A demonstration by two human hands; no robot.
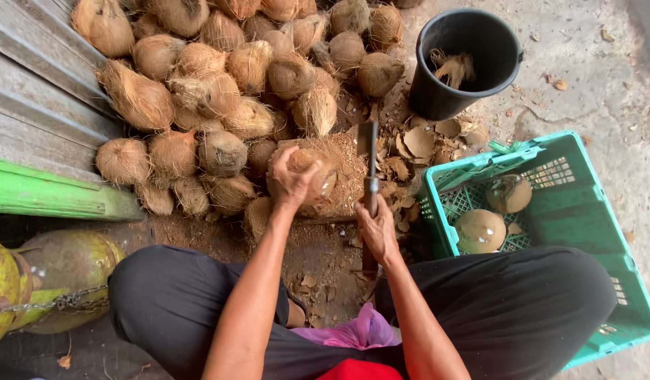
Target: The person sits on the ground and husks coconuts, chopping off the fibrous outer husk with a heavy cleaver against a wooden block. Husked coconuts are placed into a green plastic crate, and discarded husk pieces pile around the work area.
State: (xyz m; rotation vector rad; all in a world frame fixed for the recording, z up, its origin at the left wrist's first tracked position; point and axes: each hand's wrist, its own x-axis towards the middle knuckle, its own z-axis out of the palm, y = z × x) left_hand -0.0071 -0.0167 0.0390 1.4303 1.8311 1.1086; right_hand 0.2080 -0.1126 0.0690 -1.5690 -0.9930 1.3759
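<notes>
Hemming coconut (pixel 307 172) (crate (pixel 585 232) rightward)

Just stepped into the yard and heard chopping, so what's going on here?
A seated person in black trousers is working on a brown fibrous coconut. The left hand steadies it on the husk-strewn ground, and the right hand grips a long dark-bladed cleaver standing upright beside it. A heap of husked brown coconuts lies in front. Two smoother, cleaned coconuts sit in the green plastic crate to the right, and a black plastic bucket holds husk fibres.
</notes>
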